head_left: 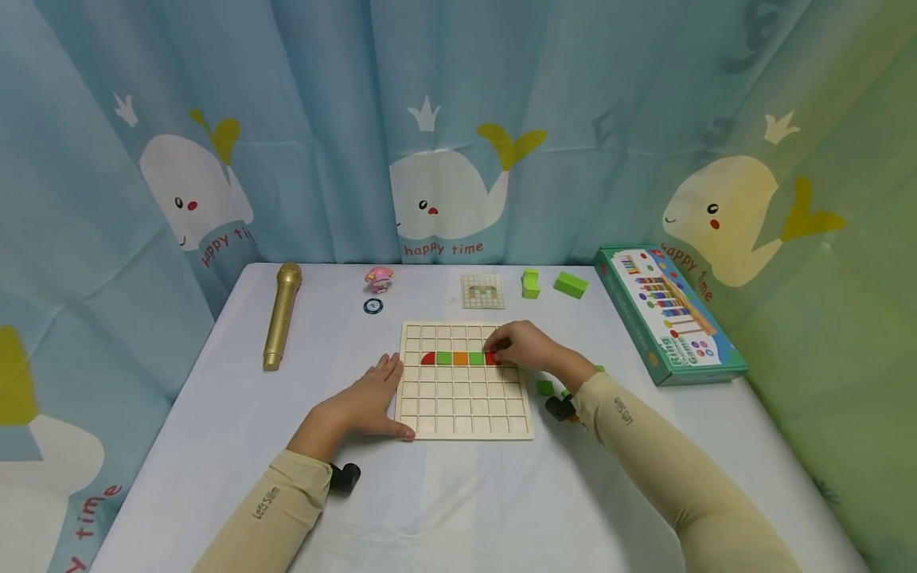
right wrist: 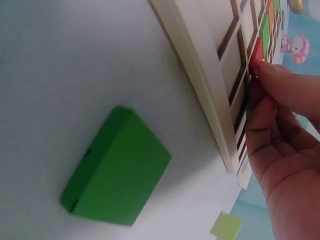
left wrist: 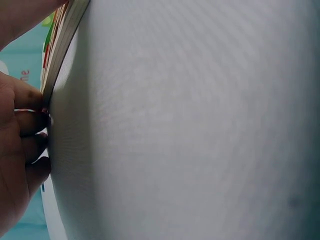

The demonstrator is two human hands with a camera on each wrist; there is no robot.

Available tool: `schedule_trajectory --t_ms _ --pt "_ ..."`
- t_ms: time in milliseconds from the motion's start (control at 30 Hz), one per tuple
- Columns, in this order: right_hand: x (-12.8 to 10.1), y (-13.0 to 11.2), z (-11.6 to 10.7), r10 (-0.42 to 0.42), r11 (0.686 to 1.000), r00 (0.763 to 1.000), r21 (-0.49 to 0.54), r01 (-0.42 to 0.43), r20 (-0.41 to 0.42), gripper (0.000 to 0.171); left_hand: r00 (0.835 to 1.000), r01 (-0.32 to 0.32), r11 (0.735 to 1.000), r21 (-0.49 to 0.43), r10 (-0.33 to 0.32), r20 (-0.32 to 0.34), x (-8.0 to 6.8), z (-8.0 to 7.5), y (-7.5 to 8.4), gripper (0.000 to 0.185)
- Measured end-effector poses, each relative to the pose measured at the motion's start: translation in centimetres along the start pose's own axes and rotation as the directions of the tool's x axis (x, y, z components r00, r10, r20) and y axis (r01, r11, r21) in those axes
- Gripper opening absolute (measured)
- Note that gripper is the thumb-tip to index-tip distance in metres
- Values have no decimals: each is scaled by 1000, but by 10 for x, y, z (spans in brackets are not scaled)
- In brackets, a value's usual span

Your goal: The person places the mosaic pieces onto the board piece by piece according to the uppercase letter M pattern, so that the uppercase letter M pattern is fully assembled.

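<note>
Red block [head_left: 491, 359] sits at the right end of the coloured row on the wooden grid board [head_left: 463, 414], pinched in my right hand [head_left: 526, 346]. Left hand [head_left: 365, 402] lies flat, fingers straight, against the board's left edge. I'd square the block and press straight down.

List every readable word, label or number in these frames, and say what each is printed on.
"happy time": curtain, under the whales.
"Let's Slim": left sleeve and right sleeve.
"Ring Game": side of the green box; its smaller print is too small to read.
Pattern card: no legible text.
</note>
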State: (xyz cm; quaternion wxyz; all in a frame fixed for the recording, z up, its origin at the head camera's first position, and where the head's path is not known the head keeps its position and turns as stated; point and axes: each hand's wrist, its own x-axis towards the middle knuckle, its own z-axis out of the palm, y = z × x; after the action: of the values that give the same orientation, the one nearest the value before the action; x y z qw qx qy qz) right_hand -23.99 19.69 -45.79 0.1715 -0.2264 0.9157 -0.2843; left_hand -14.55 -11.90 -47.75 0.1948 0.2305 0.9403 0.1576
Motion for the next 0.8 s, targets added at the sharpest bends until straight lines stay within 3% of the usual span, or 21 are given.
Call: schedule_trajectory --t_ms 433,800 --pt "-27 15 -14 20 1000 999 -23 -21 -30 12 1000 -9 1000 -5 9 -3 0 0 -2 127" --pt "-55 35 -17 94 995 995 -21 -95 -22 15 1000 -27 999 -22 27 -12 1 1 -3 127"
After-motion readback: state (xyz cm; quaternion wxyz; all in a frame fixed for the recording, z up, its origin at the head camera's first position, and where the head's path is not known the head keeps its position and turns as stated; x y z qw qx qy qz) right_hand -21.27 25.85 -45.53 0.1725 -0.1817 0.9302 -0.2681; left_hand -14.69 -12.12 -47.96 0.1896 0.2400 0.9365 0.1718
